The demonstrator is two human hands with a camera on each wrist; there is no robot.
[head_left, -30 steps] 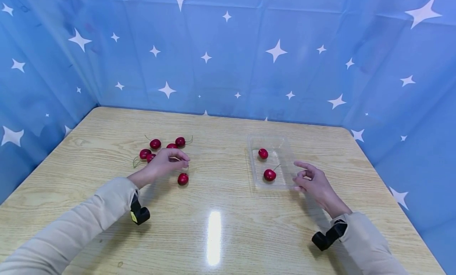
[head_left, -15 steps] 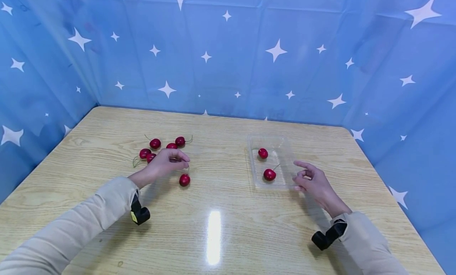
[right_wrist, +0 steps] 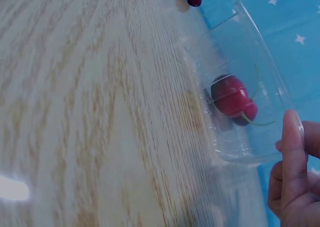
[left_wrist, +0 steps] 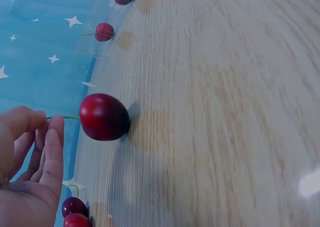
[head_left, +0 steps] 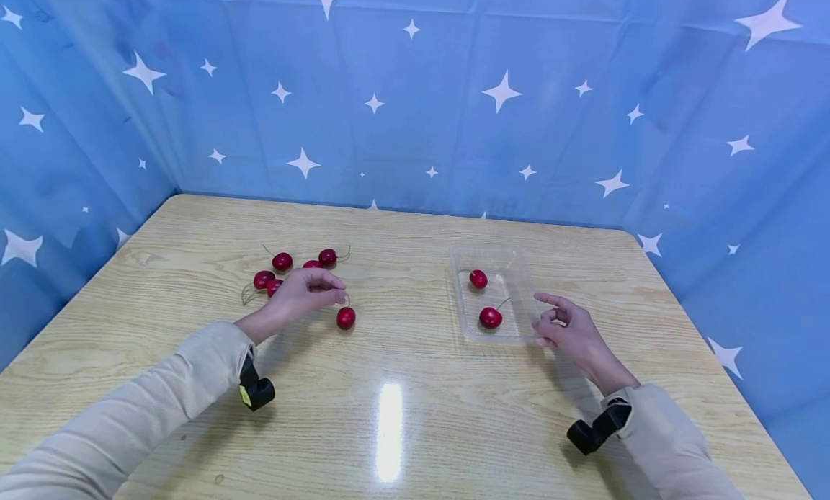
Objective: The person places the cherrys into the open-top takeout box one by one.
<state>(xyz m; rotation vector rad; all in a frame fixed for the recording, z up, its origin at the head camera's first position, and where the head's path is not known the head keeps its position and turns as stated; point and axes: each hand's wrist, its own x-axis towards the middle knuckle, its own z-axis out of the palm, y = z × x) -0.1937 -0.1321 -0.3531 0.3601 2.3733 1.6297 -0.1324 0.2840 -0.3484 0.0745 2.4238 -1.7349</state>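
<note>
Slightly toward the right edge of the desk (head_left: 292, 442), one cherry (head_left: 346, 318) has been shifted since the earlier frame, while the rest of the layout is left much as it was. Its thin green stem (left_wrist: 70, 117) is pinched between thumb and fingertips by the left hand (head_left: 300, 296), with the fruit held just beyond them; whether the desk is touched by it cannot be told. The left forearm is stretched diagonally toward the far edge.

By the right hand (head_left: 573, 336), the side of a clear plastic container (head_left: 505, 284) is grasped, its rim caught between thumb and finger. The right forearm is angled inward from the right. Two cherries (head_left: 491, 317) are held apart inside the container, which is placed right of the desk's middle. Five other cherries (head_left: 282, 261) are grouped toward the far left corner, partly covered by the left hand.

Beige sleeves (head_left: 130, 413) are worn, with a black device (head_left: 590, 431) strapped at each wrist. The desk is pale and wood-grained, its far corners rounded; a bright strip of light (head_left: 390, 433) is reflected in it. Beyond the far edge and both sides, a blue curtain (head_left: 415, 68) patterned with white stars is hung.
</note>
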